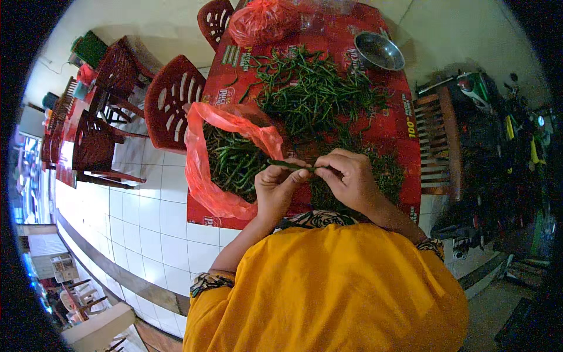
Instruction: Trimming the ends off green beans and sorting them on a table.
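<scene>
Between my two hands is a green chili pepper [286, 164], held level above the near part of a red-covered table. My left hand [281, 185] pinches its body between thumb and fingers. The fingertips of my right hand [345, 178] close on its thin stem end. Left of my left hand, an open red plastic bag [215, 193] holds many green chilies [235, 154]. Beyond my hands a large heap of green chilies [308, 90] spreads over the table. A pile of small green bits, apparently stems [387, 171], lies beside and partly behind my right hand.
The table's red printed cover [404, 132] bears writing. A metal bowl [379, 51] stands at its far right, and a tied red plastic bag [264, 22] at the far left. A red plastic chair [171, 103] is at the left side, a slatted wooden bench [448, 145] at the right.
</scene>
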{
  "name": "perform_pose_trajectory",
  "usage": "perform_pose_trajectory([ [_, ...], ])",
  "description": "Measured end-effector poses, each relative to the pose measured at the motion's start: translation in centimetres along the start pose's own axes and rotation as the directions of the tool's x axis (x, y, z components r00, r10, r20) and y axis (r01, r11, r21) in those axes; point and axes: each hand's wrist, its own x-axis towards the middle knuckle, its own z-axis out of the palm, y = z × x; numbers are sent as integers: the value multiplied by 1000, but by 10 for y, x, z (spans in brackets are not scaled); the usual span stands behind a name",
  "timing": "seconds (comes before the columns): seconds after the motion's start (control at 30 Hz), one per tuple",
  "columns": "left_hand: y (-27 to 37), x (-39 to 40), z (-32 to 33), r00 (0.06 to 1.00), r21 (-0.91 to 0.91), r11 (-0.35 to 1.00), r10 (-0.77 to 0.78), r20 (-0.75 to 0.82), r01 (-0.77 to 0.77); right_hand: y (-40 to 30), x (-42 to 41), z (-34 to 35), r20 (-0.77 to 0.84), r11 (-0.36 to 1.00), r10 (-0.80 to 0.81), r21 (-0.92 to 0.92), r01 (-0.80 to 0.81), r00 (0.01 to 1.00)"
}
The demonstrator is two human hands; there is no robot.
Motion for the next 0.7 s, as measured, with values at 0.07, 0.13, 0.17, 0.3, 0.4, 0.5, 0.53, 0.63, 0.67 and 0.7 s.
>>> perform_pose_trajectory([
  [0.07,8,-2,2,997,-38,997,-74,-1,74,3,0,2,-24,991,30,132,-27,999],
  [0.13,9,-1,3,989,-77,986,-146,-2,146,7,-1,5,-22,985,41,169,-36,999],
  [0.17,5,0,2,986,-95,981,-168,9,168,10,-1,6,-19,977,54,208,-49,998],
  [0.3,-16,4,-2,969,-284,926,-243,49,247,14,-5,12,53,914,203,349,-209,978],
  [0.4,-30,6,-4,947,-475,820,-297,123,319,12,-5,12,144,830,316,437,-346,938],
  [0.5,-35,8,-5,927,-558,742,-329,180,372,16,-6,15,104,828,287,474,-301,952],
  [0.53,-37,9,-6,927,-558,742,-327,181,371,21,-7,18,56,846,250,473,-246,967],
  [0.63,-44,11,-7,895,-628,645,-381,231,436,20,-8,18,52,804,278,534,-262,959],
  [0.67,-45,11,-8,894,-638,631,-371,251,441,18,-8,16,100,734,343,592,-333,934],
  [0.7,-45,11,-8,891,-647,617,-363,271,448,17,-8,14,101,734,343,592,-333,934],
])
